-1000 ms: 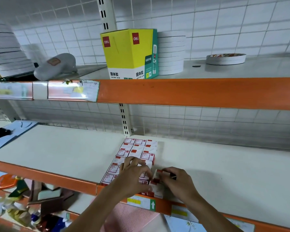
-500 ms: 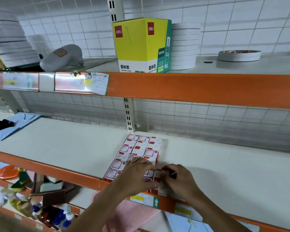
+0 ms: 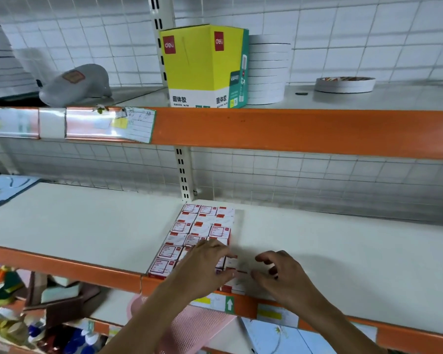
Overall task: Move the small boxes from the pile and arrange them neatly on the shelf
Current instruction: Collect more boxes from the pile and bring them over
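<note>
The left hand (image 3: 203, 264) lies palm-down on the front boxes of the block of small boxes (image 3: 201, 231), its fingers nearly straight and pressing on their tops. The right hand (image 3: 283, 275) hovers just beside the block's right side, fingers loosely curled and spread, gripping nothing; whether its thumb touches the nearest box cannot be told.

The small white-and-red boxes sit in tidy rows, three across, on the middle shelf (image 3: 87, 226), running from its orange front edge back toward the slotted upright post (image 3: 183, 175). The front right boxes are blurred and partly hidden by the hands.

At the shelf's far left edge lies a blue folder (image 3: 8, 190). Below the front edge hangs a pink mesh basket (image 3: 197, 325), and mixed small goods fill the lower left corner.

On the upper shelf (image 3: 292, 131) a yellow glue-stick carton (image 3: 202, 65) stands above the post, a stack of white tape rolls (image 3: 267, 69) touching its right side. A single tape roll (image 3: 344, 84) lies further right, and a grey cap (image 3: 74, 84) rests to the left.
</note>
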Motion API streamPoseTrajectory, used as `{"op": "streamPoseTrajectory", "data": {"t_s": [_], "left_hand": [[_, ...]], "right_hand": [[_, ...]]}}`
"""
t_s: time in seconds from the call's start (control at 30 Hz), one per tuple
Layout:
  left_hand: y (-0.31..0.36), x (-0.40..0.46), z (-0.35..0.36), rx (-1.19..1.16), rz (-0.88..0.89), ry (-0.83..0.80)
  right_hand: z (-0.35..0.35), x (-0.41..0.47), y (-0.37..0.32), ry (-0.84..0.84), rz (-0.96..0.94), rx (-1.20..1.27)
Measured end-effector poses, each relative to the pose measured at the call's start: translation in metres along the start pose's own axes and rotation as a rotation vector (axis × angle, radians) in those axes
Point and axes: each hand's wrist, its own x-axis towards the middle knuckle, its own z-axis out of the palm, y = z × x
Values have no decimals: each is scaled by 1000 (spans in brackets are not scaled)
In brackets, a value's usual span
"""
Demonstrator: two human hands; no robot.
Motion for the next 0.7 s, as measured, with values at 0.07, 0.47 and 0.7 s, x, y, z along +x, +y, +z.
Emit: {"op": "streamPoseTrajectory", "data": {"t_s": [0.07, 0.47, 0.7], "left_hand": [[10, 4, 4, -22, 30, -5], [102, 36, 42, -14, 311, -121], [188, 40, 74, -83, 499, -211]], "right_hand": [[-8, -14, 6, 22, -7, -52], [-59, -97, 36, 230, 265, -185], [-89, -165, 56, 409, 391, -133]]}}
